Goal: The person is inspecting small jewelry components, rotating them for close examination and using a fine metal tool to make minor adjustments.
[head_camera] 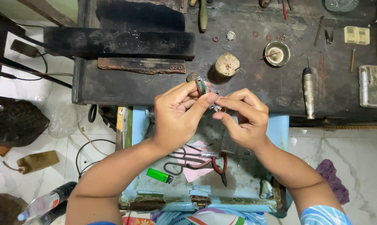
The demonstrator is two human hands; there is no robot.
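left hand [178,114]: pinching tweezers [201,85], long axis pointing far and slightly left | right hand [242,118]: fingertips closed on small metal piece [217,107] | piece sits between both hands, just right of left thumb, above tray [280,125], near bench [255,83] edge

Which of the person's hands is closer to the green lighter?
Left. The left hand is just above the green lighter, with the forearm passing beside it; the right hand is farther, up and to the right.

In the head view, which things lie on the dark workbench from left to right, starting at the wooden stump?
Wooden stump → small round bowl → cylindrical metal handpiece → pale yellow block → grey tray.
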